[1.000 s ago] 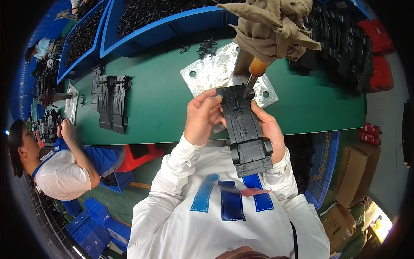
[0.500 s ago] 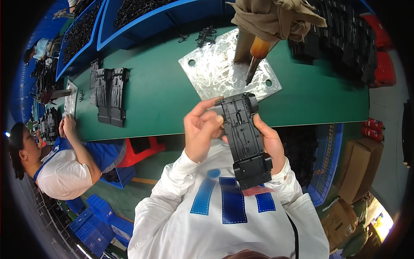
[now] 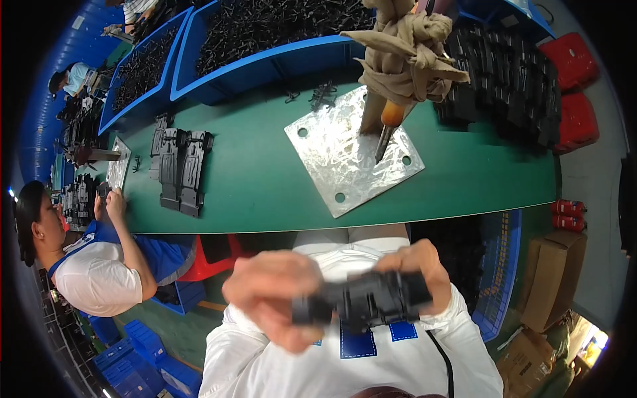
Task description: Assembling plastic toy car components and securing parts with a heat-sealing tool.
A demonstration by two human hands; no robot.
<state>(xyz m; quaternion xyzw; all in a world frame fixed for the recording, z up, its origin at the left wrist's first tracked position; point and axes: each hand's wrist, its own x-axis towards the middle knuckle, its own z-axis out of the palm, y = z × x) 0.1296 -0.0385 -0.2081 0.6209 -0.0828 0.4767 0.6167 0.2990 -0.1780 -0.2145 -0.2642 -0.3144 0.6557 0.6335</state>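
Observation:
A black moulded plastic chassis [image 3: 371,302], like a toy car's underside, lies crosswise between my hands, close to my body and in front of the table edge. My right hand [image 3: 424,272] is closed around its right end, thumb and fingers gripping the edge. At the other end, my left hand [image 3: 275,298] is blurred by motion, its fingers closed about the chassis. Beyond them, a hot-iron-like tool [image 3: 388,129] with an orange handle points down over a scratched metal plate [image 3: 352,166]. Its post is wrapped in beige cloth [image 3: 418,60].
Blue bins [image 3: 265,73] of small black parts stand at the back left. Several black chassis [image 3: 179,172] lie left on the green table [image 3: 252,179], and more stacked black parts [image 3: 497,86] fill the back right. A co-worker [image 3: 99,265] sits at the left.
The chassis has come down toward my body and turned from upright to crosswise. Both hands moved down with it, away from the plate. The view has shifted, showing more of the bins.

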